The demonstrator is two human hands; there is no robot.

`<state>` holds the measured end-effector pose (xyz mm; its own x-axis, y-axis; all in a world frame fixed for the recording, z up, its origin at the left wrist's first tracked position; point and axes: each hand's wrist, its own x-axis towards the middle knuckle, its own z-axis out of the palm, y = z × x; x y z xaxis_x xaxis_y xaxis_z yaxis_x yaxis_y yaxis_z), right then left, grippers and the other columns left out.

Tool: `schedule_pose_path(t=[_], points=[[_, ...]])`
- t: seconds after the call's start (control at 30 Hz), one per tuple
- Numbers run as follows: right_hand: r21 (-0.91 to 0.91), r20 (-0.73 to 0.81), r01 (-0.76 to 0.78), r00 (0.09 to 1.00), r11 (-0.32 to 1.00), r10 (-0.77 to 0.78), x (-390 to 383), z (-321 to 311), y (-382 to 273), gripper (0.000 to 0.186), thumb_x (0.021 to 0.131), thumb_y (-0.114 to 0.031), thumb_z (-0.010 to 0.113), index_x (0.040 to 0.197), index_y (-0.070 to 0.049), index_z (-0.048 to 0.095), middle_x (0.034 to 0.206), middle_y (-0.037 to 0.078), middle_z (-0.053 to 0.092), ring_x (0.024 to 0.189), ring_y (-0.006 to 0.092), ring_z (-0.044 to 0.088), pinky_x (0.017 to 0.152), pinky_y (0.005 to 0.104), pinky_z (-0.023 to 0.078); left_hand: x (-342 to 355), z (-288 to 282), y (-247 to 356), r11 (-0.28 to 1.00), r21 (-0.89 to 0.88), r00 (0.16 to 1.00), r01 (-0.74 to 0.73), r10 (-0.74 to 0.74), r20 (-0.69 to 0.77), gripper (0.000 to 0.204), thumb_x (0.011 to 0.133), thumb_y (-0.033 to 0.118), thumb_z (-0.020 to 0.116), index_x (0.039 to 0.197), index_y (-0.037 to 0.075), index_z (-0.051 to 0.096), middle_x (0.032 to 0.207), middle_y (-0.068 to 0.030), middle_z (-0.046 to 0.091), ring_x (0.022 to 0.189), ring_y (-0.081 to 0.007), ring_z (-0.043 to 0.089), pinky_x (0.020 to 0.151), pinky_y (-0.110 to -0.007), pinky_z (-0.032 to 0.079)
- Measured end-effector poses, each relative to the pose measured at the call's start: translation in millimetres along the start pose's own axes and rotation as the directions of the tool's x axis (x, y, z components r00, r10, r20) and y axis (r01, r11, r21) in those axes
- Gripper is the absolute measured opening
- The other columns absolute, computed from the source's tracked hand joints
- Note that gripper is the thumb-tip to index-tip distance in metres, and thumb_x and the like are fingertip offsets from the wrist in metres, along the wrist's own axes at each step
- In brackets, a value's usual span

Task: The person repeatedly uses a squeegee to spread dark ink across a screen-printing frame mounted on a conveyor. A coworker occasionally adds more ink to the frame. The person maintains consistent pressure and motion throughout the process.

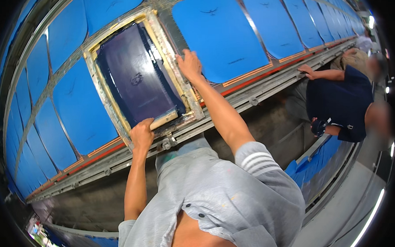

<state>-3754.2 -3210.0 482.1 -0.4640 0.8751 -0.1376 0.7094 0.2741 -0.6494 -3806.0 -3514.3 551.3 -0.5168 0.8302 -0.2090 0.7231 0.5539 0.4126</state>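
A screen printing frame with pale, ink-smeared wooden sides lies on a long table in front of me. Dark ink covers much of its mesh, thickest along both long edges, and a small emblem shows near the middle. At the frame's near end, my left hand is closed on the left end of a squeegee with a light wooden handle. My right hand is beside the frame's right side, fingers apart and holding nothing; whether it touches the frame I cannot tell.
Blue fabric panels with small dark prints lie in rows along the table. A metal rail runs along its near edge. To the right, a person in a dark shirt stands with one hand on the rail. Blue cloth hangs behind me.
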Motion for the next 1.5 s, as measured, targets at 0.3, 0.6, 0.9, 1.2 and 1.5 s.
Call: schedule_pose_path(t=[0.3,0.6,0.9,1.2,1.5], points=[[0.186,0.032,-0.067,0.998,0.98,0.062,3.2,-26.9,-40.3,0.033,0.09,-0.033,0.062,0.085,-0.003,0.073,0.08,0.025,0.069,0.08,0.0463,0.067,0.074,0.0531,0.053,-23.9,-12.7,5.1,0.991,-0.13,0.995,0.043,-0.055,-0.088,0.049,0.065,-0.009,0.06,0.108,0.009,0.075,0.111,-0.0113,0.074,0.104,-0.0298,0.07,0.089,-0.04,0.055],[0.362,0.103,-0.144,0.988,0.921,0.114,20.5,22.7,1.6,0.033,0.09,-0.03,0.061,0.08,0.0,0.069,0.076,0.027,0.065,0.076,0.0487,0.064,0.069,0.0535,0.05,2.8,-22.6,20.0,0.987,0.046,0.989,0.151,-0.151,-0.007,0.048,0.066,-0.008,0.056,0.107,0.008,0.075,0.11,-0.0119,0.074,0.105,-0.0304,0.07,0.092,-0.039,0.054],[0.289,0.017,-0.081,0.997,0.954,0.08,46.9,34.4,37.3,0.033,0.09,-0.03,0.063,0.087,0.001,0.071,0.078,0.026,0.066,0.073,0.0428,0.067,0.065,0.0458,0.05,39.2,-58.2,22.7,0.992,-0.021,0.992,0.127,-0.126,0.031,0.048,0.065,-0.007,0.057,0.107,0.008,0.076,0.109,-0.0119,0.074,0.101,-0.0307,0.07,0.087,-0.04,0.056],[0.188,0.062,-0.064,0.997,0.98,0.053,37.8,25.1,31.1,0.034,0.09,-0.029,0.059,0.085,0.003,0.069,0.085,0.028,0.067,0.082,0.0469,0.064,0.07,0.048,0.05,11.7,-55.3,10.6,0.997,-0.017,0.997,0.076,-0.075,0.023,0.039,0.069,-0.004,0.063,0.103,0.009,0.077,0.105,-0.0105,0.075,0.094,-0.0306,0.072,0.082,-0.041,0.057],[0.143,0.034,-0.009,0.999,0.99,0.004,33.4,23.9,20.2,0.035,0.092,-0.03,0.056,0.086,0.002,0.069,0.086,0.028,0.066,0.083,0.0479,0.064,0.074,0.0502,0.05,-12.1,-27.5,8.2,1.0,0.009,0.999,0.028,-0.028,-0.04,0.042,0.068,-0.004,0.064,0.108,0.004,0.073,0.109,-0.0124,0.074,0.104,-0.0288,0.07,0.089,-0.041,0.055]])
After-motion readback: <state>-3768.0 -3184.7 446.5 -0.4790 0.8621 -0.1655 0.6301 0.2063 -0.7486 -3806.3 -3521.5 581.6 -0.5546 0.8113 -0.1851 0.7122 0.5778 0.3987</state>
